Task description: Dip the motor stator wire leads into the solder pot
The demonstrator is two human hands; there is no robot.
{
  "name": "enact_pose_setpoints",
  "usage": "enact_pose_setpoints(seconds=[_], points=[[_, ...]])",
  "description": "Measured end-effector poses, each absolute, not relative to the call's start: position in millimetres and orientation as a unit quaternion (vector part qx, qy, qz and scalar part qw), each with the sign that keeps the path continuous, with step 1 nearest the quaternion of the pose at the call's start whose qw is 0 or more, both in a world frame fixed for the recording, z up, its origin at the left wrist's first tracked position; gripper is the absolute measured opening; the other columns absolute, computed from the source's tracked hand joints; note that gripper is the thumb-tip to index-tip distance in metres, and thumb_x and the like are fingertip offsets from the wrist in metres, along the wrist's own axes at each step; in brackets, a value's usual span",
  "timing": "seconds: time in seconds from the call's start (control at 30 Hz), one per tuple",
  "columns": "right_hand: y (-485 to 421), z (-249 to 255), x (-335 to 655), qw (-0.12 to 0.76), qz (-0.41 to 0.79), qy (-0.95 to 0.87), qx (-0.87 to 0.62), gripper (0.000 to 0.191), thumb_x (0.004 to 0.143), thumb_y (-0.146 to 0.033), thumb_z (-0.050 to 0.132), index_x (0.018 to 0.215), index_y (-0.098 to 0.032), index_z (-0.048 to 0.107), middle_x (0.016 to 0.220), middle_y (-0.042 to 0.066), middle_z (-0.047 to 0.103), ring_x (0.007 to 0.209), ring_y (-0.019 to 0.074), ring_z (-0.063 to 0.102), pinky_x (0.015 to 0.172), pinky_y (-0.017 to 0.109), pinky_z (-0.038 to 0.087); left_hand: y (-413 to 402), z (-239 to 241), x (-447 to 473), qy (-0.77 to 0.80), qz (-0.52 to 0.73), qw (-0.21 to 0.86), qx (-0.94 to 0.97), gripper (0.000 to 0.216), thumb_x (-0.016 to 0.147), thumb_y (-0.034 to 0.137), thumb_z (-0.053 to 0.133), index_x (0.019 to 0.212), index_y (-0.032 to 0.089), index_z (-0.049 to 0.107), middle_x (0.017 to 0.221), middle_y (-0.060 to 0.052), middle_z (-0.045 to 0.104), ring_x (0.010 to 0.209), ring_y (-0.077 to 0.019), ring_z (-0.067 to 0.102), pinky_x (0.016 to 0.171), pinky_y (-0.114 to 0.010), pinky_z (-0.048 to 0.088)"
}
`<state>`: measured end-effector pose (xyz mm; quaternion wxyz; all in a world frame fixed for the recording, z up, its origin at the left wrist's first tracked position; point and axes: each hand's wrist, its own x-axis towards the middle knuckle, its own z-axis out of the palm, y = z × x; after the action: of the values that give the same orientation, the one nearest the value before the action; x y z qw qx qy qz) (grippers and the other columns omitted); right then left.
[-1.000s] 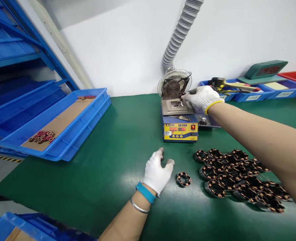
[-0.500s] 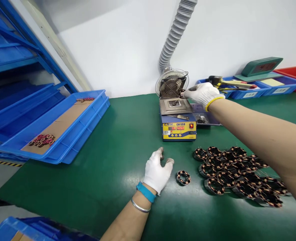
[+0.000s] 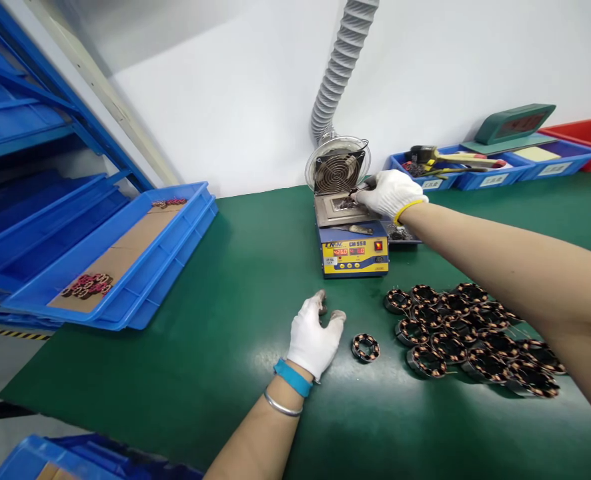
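Over the last half second the right hand [image 3: 390,195] has dipped from beside the fan guard [image 3: 336,175] to the metal top plate [image 3: 328,213] of the heated pot unit [image 3: 355,257], while the left hand [image 3: 315,339] has stayed much as it was. Gloved in white with a yellow cuff, the right hand pinches a small dark part [image 3: 354,194] over the plate's opening; the fingers cover most of it, so its shape, and whether it touches anything inside, I cannot tell. The left hand, also gloved, is relaxed and grasps nothing, thumb parted from the fingers, low over the green table [image 3: 225,287]. A teal band [image 3: 293,378] and a metal bangle [image 3: 282,405] circle that wrist.

Just right of the left hand lies a single copper-wound ring [image 3: 365,359]; farther right, a cluster of similar rings [image 3: 448,347] sits packed together below the right forearm. A flat tool [image 3: 359,229] rests on the unit's front ledge, and a grey hose [image 3: 343,67] rises behind the fan guard. To the left, a blue tray [image 3: 175,247] bears reddish wound parts [image 3: 88,285] on cardboard [image 3: 130,240]. Along the back right stand small blue bins [image 3: 495,180], a green clock [image 3: 515,125] and a red bin [image 3: 580,143].
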<state>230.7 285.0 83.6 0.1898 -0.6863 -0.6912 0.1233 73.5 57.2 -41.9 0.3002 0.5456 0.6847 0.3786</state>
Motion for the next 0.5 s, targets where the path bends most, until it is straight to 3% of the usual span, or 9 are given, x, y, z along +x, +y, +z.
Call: enact_pose_setpoints(seconds=[0.33,0.5], points=[[285.2,90.8,239.2,0.198,0.099,-0.7,-0.679,0.056,0.087,-0.053,0.06,0.123,-0.011,0.072,0.11,0.017,0.069,0.105,0.0252,0.063,0.088,0.034,0.045,57.1,-40.9,73.2,0.685,0.372,0.296,0.552,0.049,0.084,0.027,0.068,0.131,0.015,0.062,0.123,-0.012,0.072,0.107,-0.024,0.07,0.099,-0.037,0.054],[277.4,99.9,242.3,0.162,-0.031,-0.766,-0.621,0.055,0.086,-0.035,0.068,0.131,-0.005,0.066,0.13,0.022,0.061,0.13,0.0331,0.051,0.106,0.048,0.035,57.2,-39.6,73.8,0.69,0.357,0.3,0.553,0.05,0.084,0.027,0.068,0.132,0.013,0.062,0.123,-0.012,0.071,0.108,-0.0235,0.069,0.098,-0.035,0.054]])
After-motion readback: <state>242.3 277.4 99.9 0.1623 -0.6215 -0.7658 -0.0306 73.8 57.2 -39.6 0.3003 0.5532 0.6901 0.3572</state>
